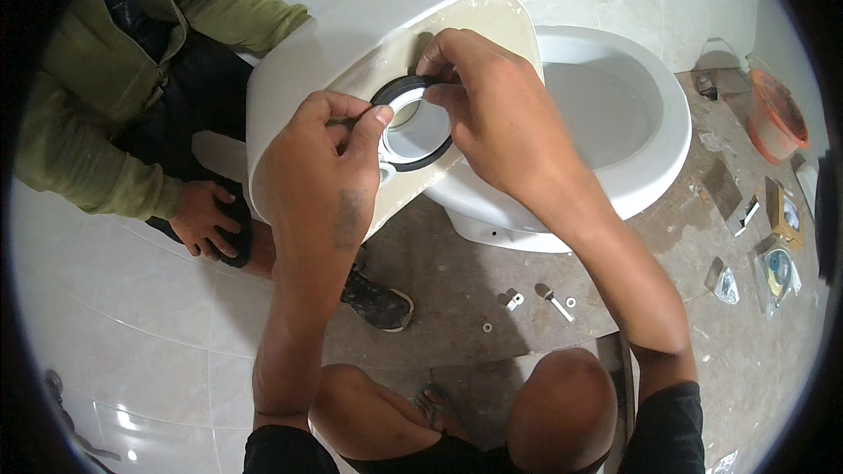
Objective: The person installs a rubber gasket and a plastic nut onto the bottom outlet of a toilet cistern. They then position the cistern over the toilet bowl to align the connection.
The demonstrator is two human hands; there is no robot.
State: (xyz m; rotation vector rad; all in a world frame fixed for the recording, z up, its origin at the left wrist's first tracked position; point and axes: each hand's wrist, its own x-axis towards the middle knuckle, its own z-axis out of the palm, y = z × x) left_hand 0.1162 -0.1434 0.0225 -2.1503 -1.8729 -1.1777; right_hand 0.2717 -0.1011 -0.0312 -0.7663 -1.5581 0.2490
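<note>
A white ceramic toilet tank is tilted so that its cream-coloured unglazed underside faces me. Around the white round outlet in that underside sits a black rubber gasket. Thumb and fingers of my left hand pinch the gasket's left side. On the opposite upper edge, my right hand grips the same ring between thumb and curled fingers. Part of the gasket is hidden by the fingertips. Just right of the tank stands a white toilet bowl.
Another person in a green jacket sits left of the tank, one hand on a knee. On the floor lie a white plastic bolt, a washer and a plastic bag. An orange bucket stands far right.
</note>
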